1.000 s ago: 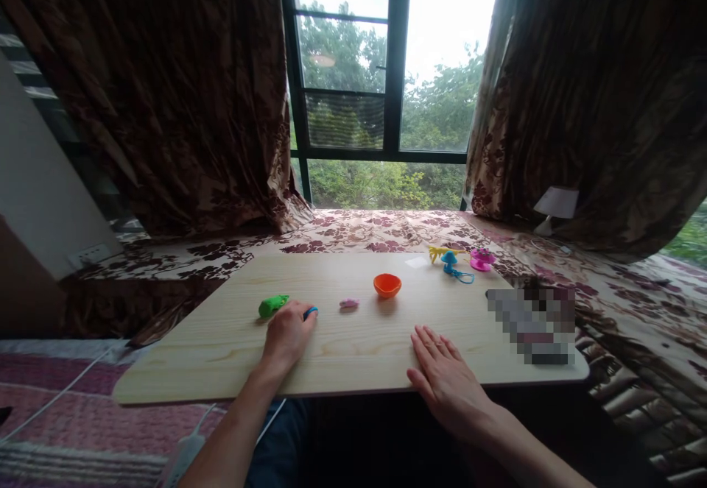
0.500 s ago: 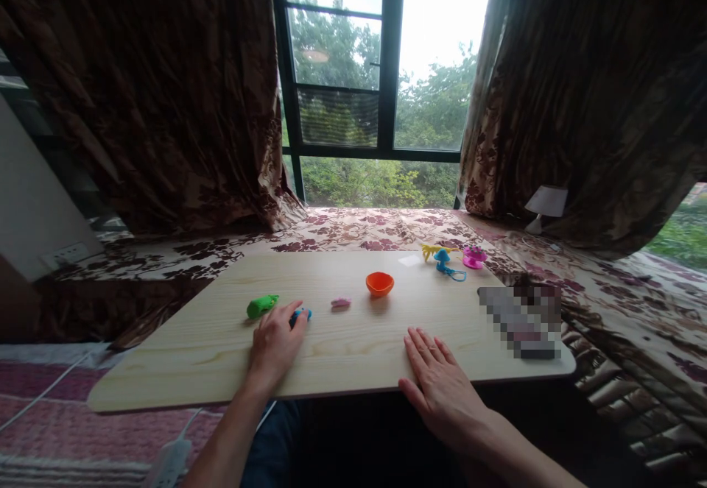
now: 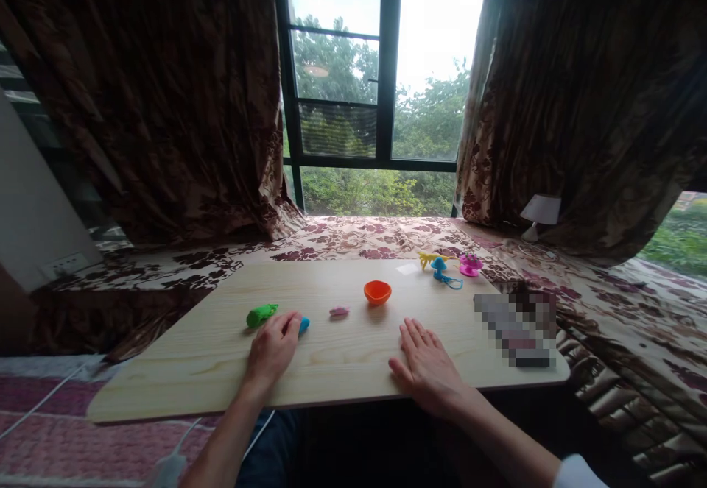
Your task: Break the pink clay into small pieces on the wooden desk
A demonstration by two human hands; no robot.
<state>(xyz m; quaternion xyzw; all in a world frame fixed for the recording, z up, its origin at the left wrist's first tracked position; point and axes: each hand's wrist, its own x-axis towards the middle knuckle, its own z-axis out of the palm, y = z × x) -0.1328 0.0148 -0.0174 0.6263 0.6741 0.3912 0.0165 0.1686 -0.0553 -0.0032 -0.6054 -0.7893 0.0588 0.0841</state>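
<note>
My left hand (image 3: 272, 348) is on the left part of the light wooden table (image 3: 342, 370). Its fingers are curled and closed on a small blue toy (image 3: 304, 324), most of which they hide, so its exact shape does not show. Just beyond the knuckles lies a green toy (image 3: 261, 316) on its side. A little pink piece (image 3: 339, 312) rests to the right of the blue toy, apart from the hand. Flat near the front edge, my right hand (image 3: 428, 365) holds nothing, fingers stretched out. An orange bowl (image 3: 377, 294) stands upright beyond it.
At the back right are a yellow toy (image 3: 426, 260), a blue mushroom-shaped toy (image 3: 438, 267) with a loop, and a pink dotted toy (image 3: 470, 265). A blurred-out item (image 3: 516, 330) lies at the right edge. Behind the table is a flowered ledge (image 3: 353, 238).
My left fingers, spread over the blue toy before, have closed on it. The right hand stays flat on the table. The view has tilted up slightly.
</note>
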